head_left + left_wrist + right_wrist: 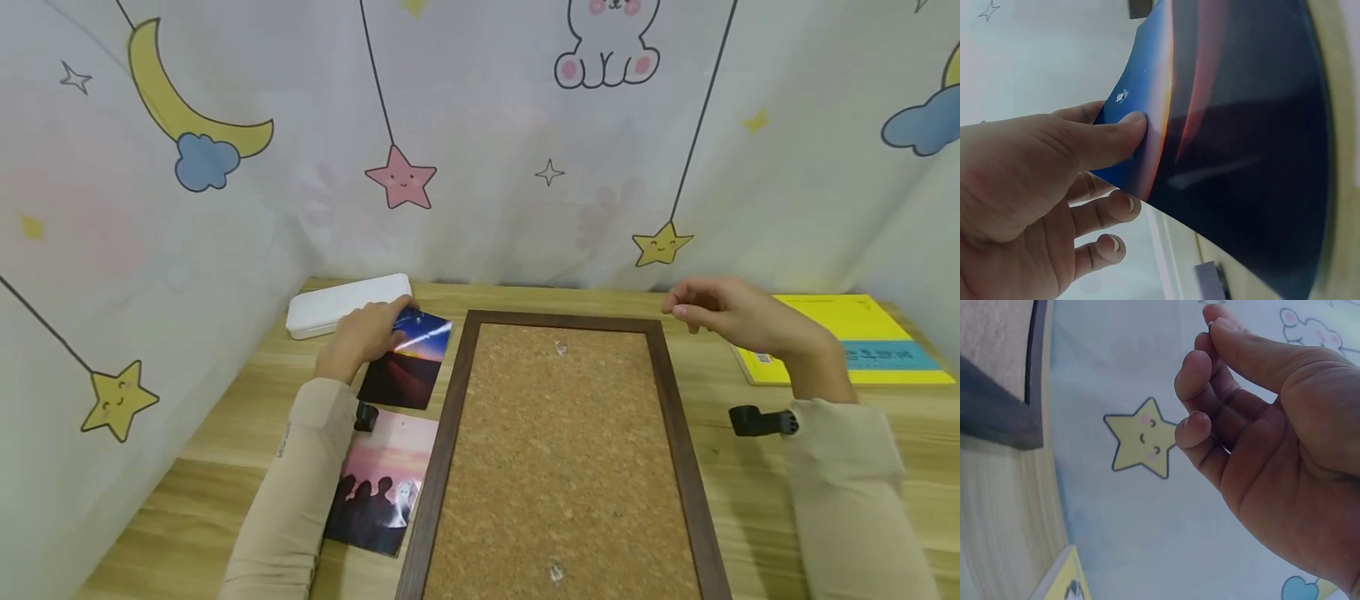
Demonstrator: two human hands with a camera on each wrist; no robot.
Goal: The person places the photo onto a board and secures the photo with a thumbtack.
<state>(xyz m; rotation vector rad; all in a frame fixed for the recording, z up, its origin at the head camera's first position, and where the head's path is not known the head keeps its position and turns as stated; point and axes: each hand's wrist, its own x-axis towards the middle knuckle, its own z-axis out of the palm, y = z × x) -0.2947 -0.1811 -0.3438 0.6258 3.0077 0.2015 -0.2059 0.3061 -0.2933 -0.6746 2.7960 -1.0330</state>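
My left hand (367,335) pinches a glossy photo (408,367) at its blue upper end, thumb on the printed face. In the left wrist view the photo bends, and a small whitish mark shows near its edge. A second photo (386,487), pink sky over dark silhouettes, lies below it, partly covered by the sleeve. To the right stands the cork board (562,450) in its brown frame. Above the table beyond the frame's far right corner, my right hand (738,312) is raised. Its thumb and forefinger pinch a tiny thing (1211,325), too small to identify.
On the cork sit small clear pieces, one near the top (561,347) and one lower down (556,572). A white case (337,307) lies behind the left hand. A yellow book (885,333) with a blue band lies at right. A patterned curtain (495,225) hangs behind.
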